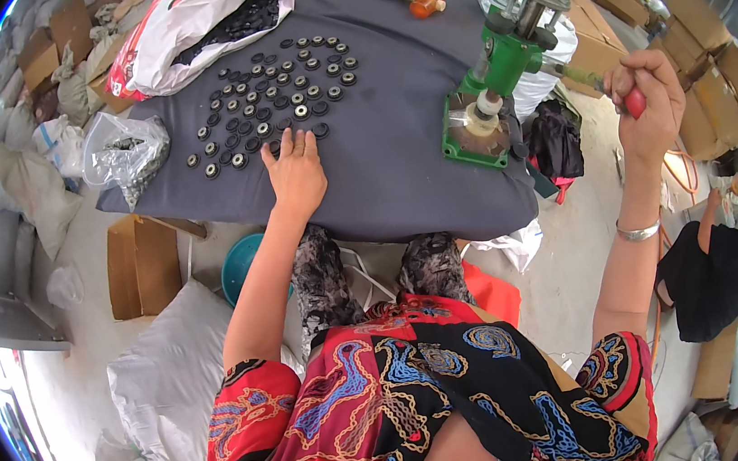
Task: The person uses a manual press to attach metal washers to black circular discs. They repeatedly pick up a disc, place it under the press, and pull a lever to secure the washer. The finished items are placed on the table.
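My left hand (296,168) rests on the dark cloth, fingers stretched out, fingertips at the near edge of a spread of small round black pieces (302,111), several with metal centres. Whether a piece lies under the fingertips is hidden. Out to the right, my right hand (648,98) is closed around the red-knobbed lever (583,75) of a green hand press (504,58). The press stands at the table's right edge, and a pale round part sits between its ram and base.
A white sack (151,59) of black pieces lies at the back left, beside a clear bag (142,152) of small metal parts. An orange-headed mallet (427,3) lies at the back. Cartons (144,265) and a teal basin (244,265) stand below. Another person (719,268) is at far right.
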`<state>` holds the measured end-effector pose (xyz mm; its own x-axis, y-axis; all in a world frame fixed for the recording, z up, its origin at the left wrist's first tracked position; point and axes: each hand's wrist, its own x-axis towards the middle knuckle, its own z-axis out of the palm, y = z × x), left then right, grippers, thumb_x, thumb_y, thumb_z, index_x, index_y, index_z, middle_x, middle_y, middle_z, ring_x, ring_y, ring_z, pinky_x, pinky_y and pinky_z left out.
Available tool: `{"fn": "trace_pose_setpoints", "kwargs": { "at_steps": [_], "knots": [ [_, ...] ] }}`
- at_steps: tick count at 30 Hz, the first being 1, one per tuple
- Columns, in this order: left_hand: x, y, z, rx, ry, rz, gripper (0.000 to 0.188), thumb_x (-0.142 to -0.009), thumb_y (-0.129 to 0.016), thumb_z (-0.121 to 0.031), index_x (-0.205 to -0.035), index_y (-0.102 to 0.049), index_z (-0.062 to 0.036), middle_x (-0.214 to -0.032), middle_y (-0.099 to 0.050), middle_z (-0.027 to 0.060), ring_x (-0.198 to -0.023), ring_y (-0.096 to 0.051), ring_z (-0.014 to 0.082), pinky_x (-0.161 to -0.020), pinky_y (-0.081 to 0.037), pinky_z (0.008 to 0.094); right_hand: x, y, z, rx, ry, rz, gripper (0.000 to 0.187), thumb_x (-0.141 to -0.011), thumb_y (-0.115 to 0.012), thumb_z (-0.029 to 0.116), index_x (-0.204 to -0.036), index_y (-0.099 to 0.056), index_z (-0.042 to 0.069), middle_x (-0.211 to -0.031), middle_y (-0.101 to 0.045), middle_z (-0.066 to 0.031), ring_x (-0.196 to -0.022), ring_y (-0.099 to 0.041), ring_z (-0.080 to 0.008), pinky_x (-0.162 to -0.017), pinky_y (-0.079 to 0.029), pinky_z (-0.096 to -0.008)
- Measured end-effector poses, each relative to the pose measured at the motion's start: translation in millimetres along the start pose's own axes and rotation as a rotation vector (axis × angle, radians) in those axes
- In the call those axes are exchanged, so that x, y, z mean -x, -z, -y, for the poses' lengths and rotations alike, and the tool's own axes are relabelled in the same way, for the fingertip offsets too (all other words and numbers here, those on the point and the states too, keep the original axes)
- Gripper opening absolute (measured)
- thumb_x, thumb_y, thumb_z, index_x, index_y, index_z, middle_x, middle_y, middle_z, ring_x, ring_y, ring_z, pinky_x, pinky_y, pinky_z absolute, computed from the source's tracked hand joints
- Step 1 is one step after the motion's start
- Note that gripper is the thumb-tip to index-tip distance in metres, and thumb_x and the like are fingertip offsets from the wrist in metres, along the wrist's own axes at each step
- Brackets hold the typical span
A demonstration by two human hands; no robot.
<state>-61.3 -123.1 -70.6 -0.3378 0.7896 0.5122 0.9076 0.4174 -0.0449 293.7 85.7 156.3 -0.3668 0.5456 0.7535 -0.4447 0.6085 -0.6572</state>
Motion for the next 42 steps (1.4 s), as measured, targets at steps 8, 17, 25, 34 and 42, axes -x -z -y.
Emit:
{"fn": "trace_pose_setpoints", "kwargs": {
  "at_steps": [8, 17, 25, 34, 42],
  "knots": [
    [-29, 11, -1, 0.342, 0.086, -0.158, 0.027, -0.079, -0.065, -0.01, -0.105, -0.066, -0.0031, -0.099, -0.066, 0.0128, -0.095, -0.06, 0.0325, -0.082, -0.048, 0.0429, -2, -1, 0, 0.017, -0.007, -0.007, 0.019, -0.088, -0.043, 0.003, -0.092, -0.059, -0.007, -0.063, -0.052, -0.0074, -0.056, -0.047, -0.0144, -0.059, -0.043, -0.0291],
    [-90, -6, 0, 0.196, 0.11, 0.371, 0.021, -0.074, -0.072, -0.017, -0.092, -0.072, -0.0055, -0.091, -0.069, 0.0147, -0.092, -0.066, 0.0305, -0.081, -0.053, 0.04, -2, -4, 1, 0.055, -0.009, -0.019, 0.019, -0.087, -0.044, 0.004, -0.089, -0.06, -0.006, -0.063, -0.054, -0.0064, -0.059, -0.051, -0.014, -0.058, -0.043, -0.0259],
    [-70, -9, 23, 0.487, 0.157, 0.132, 0.032, -0.074, -0.075, -0.02, -0.102, -0.072, -0.0048, -0.097, -0.07, 0.0162, -0.089, -0.067, 0.0311, -0.082, -0.052, 0.0387, -5, -5, 3, 0.042, -0.004, -0.032, 0.019, -0.087, -0.044, 0.004, -0.09, -0.06, -0.006, -0.063, -0.053, -0.0062, -0.057, -0.05, -0.0139, -0.059, -0.043, -0.0272],
    [-75, -2, 16, 0.303, 0.066, 0.277, 0.031, -0.074, -0.074, -0.019, -0.102, -0.073, -0.0063, -0.098, -0.068, 0.0176, -0.091, -0.065, 0.0342, -0.083, -0.051, 0.0402, -8, -2, 2, 0.043, 0.006, -0.037, 0.019, -0.087, -0.043, 0.003, -0.09, -0.059, -0.006, -0.062, -0.052, -0.0064, -0.056, -0.048, -0.0137, -0.06, -0.045, -0.0284],
    [-45, 14, 26, 0.711, 0.392, -0.013, 0.027, -0.071, -0.071, -0.011, -0.097, -0.072, -0.006, -0.095, -0.065, 0.014, -0.08, -0.065, 0.0291, -0.075, -0.05, 0.0397, -8, -4, 2, 0.061, 0.006, -0.035, 0.019, -0.087, -0.043, 0.004, -0.09, -0.059, -0.006, -0.062, -0.051, -0.0067, -0.056, -0.047, -0.0139, -0.059, -0.043, -0.029]
  ]
}}
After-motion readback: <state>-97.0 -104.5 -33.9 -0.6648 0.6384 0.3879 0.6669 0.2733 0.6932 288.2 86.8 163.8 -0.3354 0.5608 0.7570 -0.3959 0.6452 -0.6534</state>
